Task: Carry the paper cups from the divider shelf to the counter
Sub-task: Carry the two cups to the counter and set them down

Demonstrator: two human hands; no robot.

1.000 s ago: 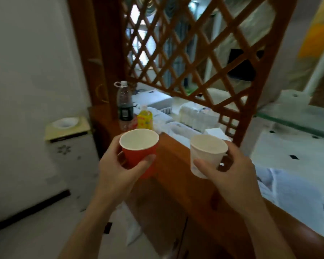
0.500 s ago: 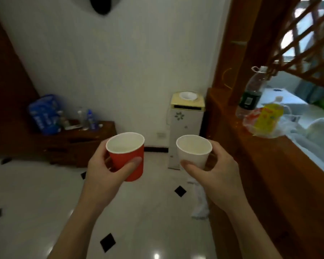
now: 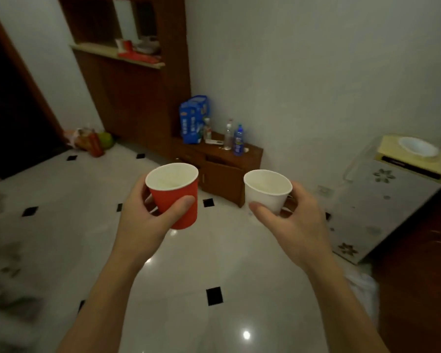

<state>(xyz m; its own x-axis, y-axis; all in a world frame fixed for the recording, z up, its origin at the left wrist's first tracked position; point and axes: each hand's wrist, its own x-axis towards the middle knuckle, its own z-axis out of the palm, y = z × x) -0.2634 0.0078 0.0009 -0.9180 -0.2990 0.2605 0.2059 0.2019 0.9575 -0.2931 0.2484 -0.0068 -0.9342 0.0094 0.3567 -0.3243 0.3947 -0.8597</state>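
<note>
My left hand (image 3: pixel 140 225) grips a red paper cup (image 3: pixel 176 197), upright, with its white inside showing and nothing in it. My right hand (image 3: pixel 293 225) grips a white paper cup (image 3: pixel 266 191), also upright and empty. Both cups are held in front of me above the white tiled floor, about a cup's width apart. A pale counter ledge (image 3: pixel 97 49) with red items on it runs across a tall wooden cabinet at the far upper left. The divider shelf is out of view.
A low wooden cabinet (image 3: pixel 224 169) holds a blue bag (image 3: pixel 192 123) and bottles straight ahead. A white water dispenser (image 3: pixel 382 200) stands at the right by dark wood. Bags lie on the floor by a dark doorway (image 3: pixel 13 110) at the left.
The view has swung left, away from the lattice divider and its shelf, toward the open room and the wooden cabinet. Both hands keep their cups in the same hold.
</note>
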